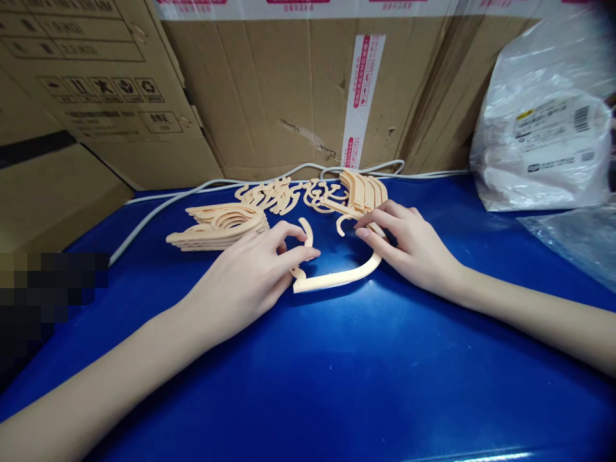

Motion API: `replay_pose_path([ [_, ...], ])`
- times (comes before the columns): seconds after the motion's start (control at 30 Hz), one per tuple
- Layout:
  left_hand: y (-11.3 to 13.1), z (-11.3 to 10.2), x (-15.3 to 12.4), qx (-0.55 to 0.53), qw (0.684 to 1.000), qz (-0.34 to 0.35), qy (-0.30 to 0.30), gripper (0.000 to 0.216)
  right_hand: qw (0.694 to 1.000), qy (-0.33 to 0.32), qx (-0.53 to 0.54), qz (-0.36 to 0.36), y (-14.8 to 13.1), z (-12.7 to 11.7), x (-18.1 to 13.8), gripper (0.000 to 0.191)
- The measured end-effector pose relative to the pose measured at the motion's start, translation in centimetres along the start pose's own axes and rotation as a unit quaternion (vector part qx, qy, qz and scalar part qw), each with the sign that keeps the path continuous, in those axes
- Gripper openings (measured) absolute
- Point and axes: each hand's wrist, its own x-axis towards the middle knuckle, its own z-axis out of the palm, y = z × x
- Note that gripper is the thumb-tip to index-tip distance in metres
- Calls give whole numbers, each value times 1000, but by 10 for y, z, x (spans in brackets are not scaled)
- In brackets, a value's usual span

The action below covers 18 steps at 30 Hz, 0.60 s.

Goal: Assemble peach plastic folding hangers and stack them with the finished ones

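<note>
A cream plastic hanger arm (337,280) spans the gap between my hands, just above the blue tabletop. My left hand (255,276) is closed at its left end, with a short curved piece (307,232) rising between thumb and forefinger. Whether that piece is joined to the arm is hidden by my fingers. My right hand (404,240) pinches the right end, thumb and fingertips together. A small hanger hook (342,224) shows beside the right fingertips; I cannot tell if it is attached.
Stacked hanger pieces (216,228) lie at the left, loose hooks (276,194) behind my hands, and more arms (364,190) at the back right. A white cable (158,196) runs along the cardboard boxes (289,96). A plastic bag (543,128) stands at the right.
</note>
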Motion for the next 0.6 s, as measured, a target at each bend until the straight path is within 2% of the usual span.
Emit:
replay_pose_path([
  [0.6, 3, -5, 1, -14, 1000, -4, -25, 29, 1000, -13, -16, -11, 3, 3, 0, 18],
])
